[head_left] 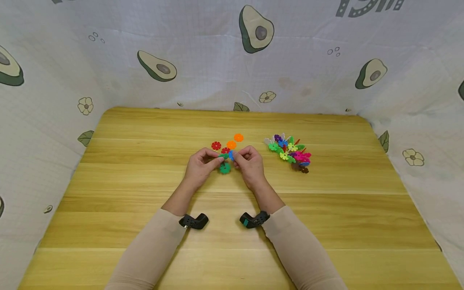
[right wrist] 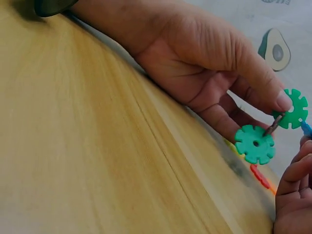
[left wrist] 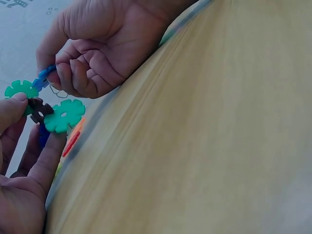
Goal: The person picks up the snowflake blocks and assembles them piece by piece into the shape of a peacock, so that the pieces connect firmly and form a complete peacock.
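Over the table, my left hand [head_left: 201, 167] pinches a small chain of slotted plastic flower discs. In the right wrist view its thumb presses a green disc [right wrist: 293, 109], joined by a brown disc [right wrist: 274, 126] to a lower green disc [right wrist: 255, 144]. A dark blue disc [left wrist: 43, 135] shows behind the left fingers in the left wrist view. My right hand [head_left: 251, 167] pinches a blue disc [left wrist: 45, 75] between thumb and index finger. This blue disc's edge meets the rim of the upper green disc.
Just beyond the hands, red discs [head_left: 216, 146] and orange discs [head_left: 238, 137] lie loose on the wooden table [head_left: 232, 249]. A multicoloured cluster of joined discs [head_left: 290, 151] stands to the right. Avocado-print cloth [head_left: 203, 44] hangs behind.
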`<control>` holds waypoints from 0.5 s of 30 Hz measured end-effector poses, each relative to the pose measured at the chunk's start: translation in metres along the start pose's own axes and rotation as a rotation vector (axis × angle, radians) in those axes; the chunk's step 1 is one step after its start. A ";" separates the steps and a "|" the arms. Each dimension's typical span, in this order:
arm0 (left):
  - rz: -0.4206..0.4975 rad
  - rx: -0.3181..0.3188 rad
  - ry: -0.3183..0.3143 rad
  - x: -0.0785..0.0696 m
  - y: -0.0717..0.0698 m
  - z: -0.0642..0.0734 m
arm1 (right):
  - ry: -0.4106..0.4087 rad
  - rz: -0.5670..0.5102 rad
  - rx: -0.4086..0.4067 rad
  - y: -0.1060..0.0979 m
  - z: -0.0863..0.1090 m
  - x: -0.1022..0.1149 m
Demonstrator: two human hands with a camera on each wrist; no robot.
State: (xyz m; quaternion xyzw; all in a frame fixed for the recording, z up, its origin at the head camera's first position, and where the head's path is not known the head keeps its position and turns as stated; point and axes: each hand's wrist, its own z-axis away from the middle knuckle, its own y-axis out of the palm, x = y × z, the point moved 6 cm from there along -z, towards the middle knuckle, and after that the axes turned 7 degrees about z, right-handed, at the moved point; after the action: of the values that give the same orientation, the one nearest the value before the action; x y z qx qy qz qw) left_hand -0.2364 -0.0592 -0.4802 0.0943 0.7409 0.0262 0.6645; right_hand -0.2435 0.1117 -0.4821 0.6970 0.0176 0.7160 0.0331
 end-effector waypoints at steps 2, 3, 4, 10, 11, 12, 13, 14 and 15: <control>-0.023 -0.002 0.011 0.000 0.000 0.000 | 0.002 0.053 0.022 0.001 0.000 0.000; -0.034 -0.003 0.019 -0.001 -0.001 0.000 | 0.002 0.075 0.032 0.001 0.000 0.000; -0.046 -0.004 0.026 -0.001 -0.001 0.000 | 0.000 0.101 0.038 0.002 0.000 0.000; -0.036 -0.016 -0.002 0.000 -0.002 0.000 | -0.077 0.148 -0.049 -0.003 0.001 0.003; -0.014 -0.027 -0.019 0.001 -0.003 0.000 | -0.104 0.177 -0.101 -0.006 0.001 0.004; 0.019 -0.042 -0.038 0.002 -0.005 -0.001 | -0.133 0.226 -0.159 -0.010 0.001 0.006; 0.058 -0.059 -0.057 0.003 -0.006 -0.001 | -0.165 0.294 -0.214 -0.014 0.001 0.008; 0.101 -0.080 -0.075 0.003 -0.007 -0.002 | -0.187 0.382 -0.266 -0.017 0.002 0.009; 0.146 -0.101 -0.090 0.004 -0.009 -0.002 | -0.210 0.472 -0.308 -0.020 0.002 0.010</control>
State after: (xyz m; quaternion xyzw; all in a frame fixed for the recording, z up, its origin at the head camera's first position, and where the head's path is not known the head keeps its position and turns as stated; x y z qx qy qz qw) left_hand -0.2402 -0.0669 -0.4856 0.1156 0.6991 0.1078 0.6973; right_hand -0.2416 0.1319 -0.4735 0.7389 -0.2571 0.6222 -0.0274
